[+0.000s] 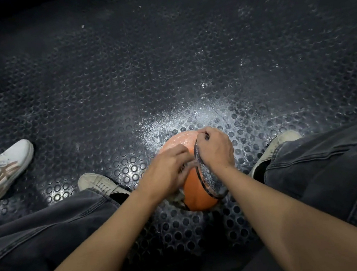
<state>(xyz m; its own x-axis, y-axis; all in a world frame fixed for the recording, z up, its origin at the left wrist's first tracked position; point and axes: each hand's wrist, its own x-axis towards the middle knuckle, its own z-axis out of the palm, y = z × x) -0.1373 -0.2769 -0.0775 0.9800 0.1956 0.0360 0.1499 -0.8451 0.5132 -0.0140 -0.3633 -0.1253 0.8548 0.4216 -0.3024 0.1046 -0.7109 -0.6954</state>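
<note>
An orange rounded object (197, 195), like a ball or helmet, sits on the dark studded floor between my feet. A dark patterned strap or band (207, 177) loops over its top and right side. My right hand (214, 148) grips the upper part of that strap with curled fingers. My left hand (168, 168) lies on the orange object's left side, fingers curled and pinching the strap where it crosses near the middle. The far end of the orange object looks pale under bright light.
Black rubber floor (146, 77) with raised round studs, dusted white around the object. My two beige shoes (100, 183) (277, 146) and dark jeans flank it. Another person's white sneaker (5, 167) stands at the left edge.
</note>
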